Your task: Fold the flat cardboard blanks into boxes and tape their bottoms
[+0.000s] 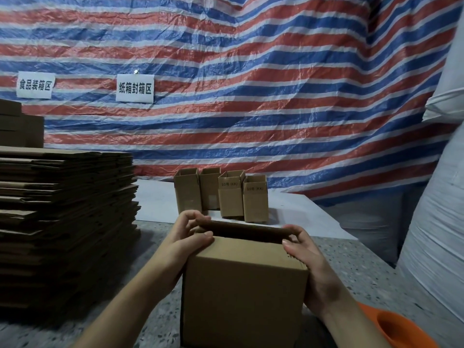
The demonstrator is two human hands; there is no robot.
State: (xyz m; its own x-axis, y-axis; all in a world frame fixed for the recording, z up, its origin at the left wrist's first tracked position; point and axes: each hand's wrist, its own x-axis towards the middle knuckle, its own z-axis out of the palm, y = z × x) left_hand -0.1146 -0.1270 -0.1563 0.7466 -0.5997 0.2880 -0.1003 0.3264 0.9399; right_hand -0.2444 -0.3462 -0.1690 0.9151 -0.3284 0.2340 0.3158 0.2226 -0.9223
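Blank stack (65, 222) stands on the table's (351, 277) left, four finished boxes (222, 194) at rear; box (243, 292) in front, judged light, stiff-walled yet crushable, best held by its top corners, where left hand (187, 237) and right hand (310, 259) grip it

Both hands, left hand (187, 237) and right hand (305, 257), grip a cardboard box (244, 292) beside stacked blanks (67, 209).
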